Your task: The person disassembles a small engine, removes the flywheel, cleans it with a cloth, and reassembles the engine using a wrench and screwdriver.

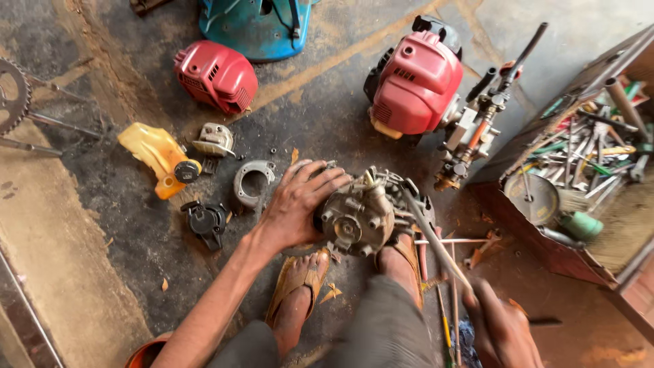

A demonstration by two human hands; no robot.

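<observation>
A small grey engine block rests on the oily floor between my two sandalled feet. My left hand grips its left side, fingers spread over the top. My right hand holds the handle end of a long metal tool, whose tip reaches into the engine's upper right side. Loose parts lie to the left: a grey ring-shaped casting, a black cap piece and a small grey cover.
A red engine with pump assembly stands behind. A red cover, a yellow fuel tank and a blue housing lie farther back. An open wooden toolbox full of tools sits right. A sprocket is at far left.
</observation>
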